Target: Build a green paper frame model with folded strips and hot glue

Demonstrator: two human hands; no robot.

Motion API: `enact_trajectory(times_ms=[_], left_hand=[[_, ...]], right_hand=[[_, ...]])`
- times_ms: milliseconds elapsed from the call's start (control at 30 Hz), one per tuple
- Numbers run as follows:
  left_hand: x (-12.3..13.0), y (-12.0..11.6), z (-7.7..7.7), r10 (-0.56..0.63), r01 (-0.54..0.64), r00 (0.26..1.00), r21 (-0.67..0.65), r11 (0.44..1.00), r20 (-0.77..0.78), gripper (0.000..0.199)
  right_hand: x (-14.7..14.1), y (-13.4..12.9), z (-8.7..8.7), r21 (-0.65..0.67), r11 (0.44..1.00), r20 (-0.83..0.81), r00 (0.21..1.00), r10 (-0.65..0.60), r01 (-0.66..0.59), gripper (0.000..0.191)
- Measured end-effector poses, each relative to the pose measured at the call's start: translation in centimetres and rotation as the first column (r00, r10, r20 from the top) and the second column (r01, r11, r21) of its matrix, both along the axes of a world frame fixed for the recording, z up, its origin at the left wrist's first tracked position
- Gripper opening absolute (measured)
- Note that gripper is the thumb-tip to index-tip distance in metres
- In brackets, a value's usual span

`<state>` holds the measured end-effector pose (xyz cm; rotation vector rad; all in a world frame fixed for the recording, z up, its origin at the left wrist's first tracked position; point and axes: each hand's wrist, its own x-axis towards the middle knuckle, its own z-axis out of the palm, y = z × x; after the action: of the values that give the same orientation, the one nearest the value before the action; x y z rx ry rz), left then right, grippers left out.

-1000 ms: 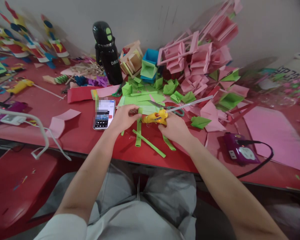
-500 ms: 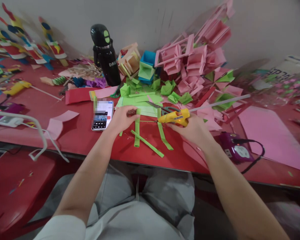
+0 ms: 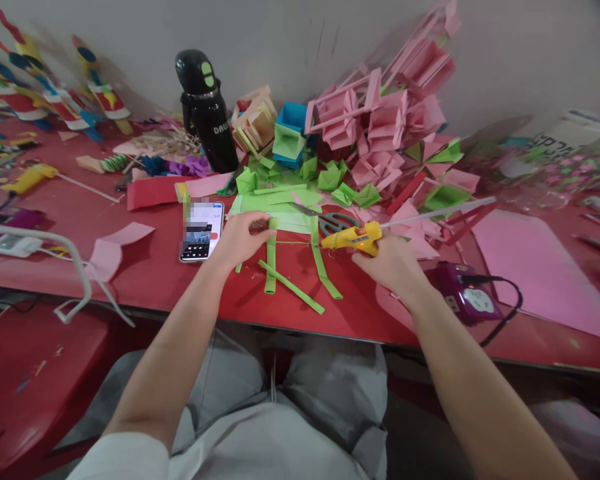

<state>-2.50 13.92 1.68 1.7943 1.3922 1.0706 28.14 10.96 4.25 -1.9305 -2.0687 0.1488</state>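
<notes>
My left hand point(image 3: 246, 235) is closed on the upper part of a green paper strip point(image 3: 271, 267). In my right hand point(image 3: 393, 260) is a yellow glue gun point(image 3: 353, 238) with a long clear glue stick out of its back. The gun's nozzle is at a second green strip point(image 3: 325, 270), which bends near its lower end. A thin line spans the gap between the two strips. One more green strip point(image 3: 293, 288) lies slanted below them. Grey-handled scissors point(image 3: 337, 223) rest just behind the gun.
A phone point(image 3: 201, 230) lies left of my left hand, with a black bottle point(image 3: 213, 127) behind it. Folded pink paper pieces point(image 3: 387, 123) are heaped at the back. A purple power socket point(image 3: 463, 293) with a black cable sits at right.
The glue gun's nozzle has shifted slightly relative to the right green strip, and more of the scissors' handles shows. The whole view has moved slightly. My left hand keeps its hold.
</notes>
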Motion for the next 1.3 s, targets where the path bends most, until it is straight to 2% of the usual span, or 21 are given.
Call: enact_trajectory(times_ms=[233, 667, 1000, 1133, 1300], left_hand=[[0.1, -0.1, 0.2, -0.004, 0.004, 1.000, -0.013, 1.000, 0.008, 0.023], [0.1, -0.1, 0.3, -0.006, 0.006, 1.000, -0.023, 1.000, 0.011, 0.023], [0.1, -0.1, 0.2, -0.005, 0.005, 1.000, -0.012, 1.000, 0.013, 0.022], [0.1, -0.1, 0.3, 0.005, -0.005, 1.000, -0.020, 1.000, 0.020, 0.022], [0.0, 0.0, 0.0, -0.005, 0.005, 1.000, -0.013, 1.000, 0.021, 0.024]], right_hand=[[0.1, 0.1, -0.4, 0.000, 0.999, 0.045, 0.998, 0.035, -0.035, 0.018], [0.0, 0.2, -0.1, -0.041, 0.999, 0.089, 0.996, 0.020, -0.016, 0.019], [0.3, 0.1, -0.3, 0.009, 0.999, 0.070, 0.997, 0.039, -0.040, 0.024], [0.4, -0.2, 0.1, -0.007, 1.000, 0.096, 0.995, 0.013, -0.012, 0.026], [-0.1, -1.2, 1.4, -0.062, 0.997, 0.131, 0.991, -0.026, 0.035, 0.019]])
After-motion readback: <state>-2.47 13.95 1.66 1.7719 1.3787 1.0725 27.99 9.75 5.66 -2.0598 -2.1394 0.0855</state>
